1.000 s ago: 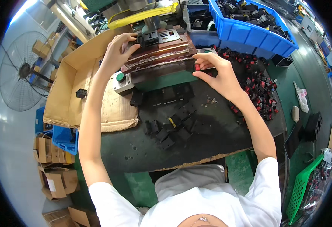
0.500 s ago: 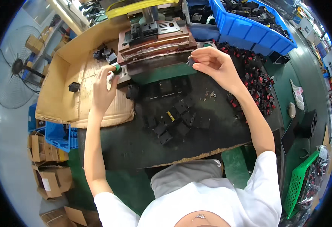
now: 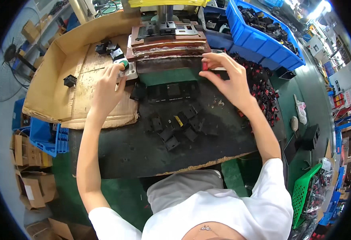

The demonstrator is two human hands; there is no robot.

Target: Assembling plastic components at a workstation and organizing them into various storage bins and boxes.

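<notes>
My left hand (image 3: 108,86) is curled at a light-grey push-button box (image 3: 132,71), its fingertips at the green push button (image 3: 124,63) and the thumb lower down beside the box. My right hand (image 3: 230,80) pinches a small red rocker switch (image 3: 205,66) between thumb and fingers, in front of the press's right side. Between the hands a flat black panel (image 3: 173,92) with a rectangular window lies below the press's stacked plates (image 3: 167,44). Several black plastic housings (image 3: 179,128) lie loosely heaped on the dark worktable (image 3: 115,154), one with a yellow mark.
A cardboard tray (image 3: 47,104) with a few black parts stands at the left. Red-and-black switches (image 3: 263,92) are heaped at the right below a full blue crate (image 3: 259,38). Small metal bits (image 3: 217,102) lie near my right wrist. A green basket (image 3: 303,196) stands at the lower right.
The switch in my right hand has turned, so its red face shows instead of dark metal-pinned parts. My left hand stays at the green button. The whole view has shifted slightly.
</notes>
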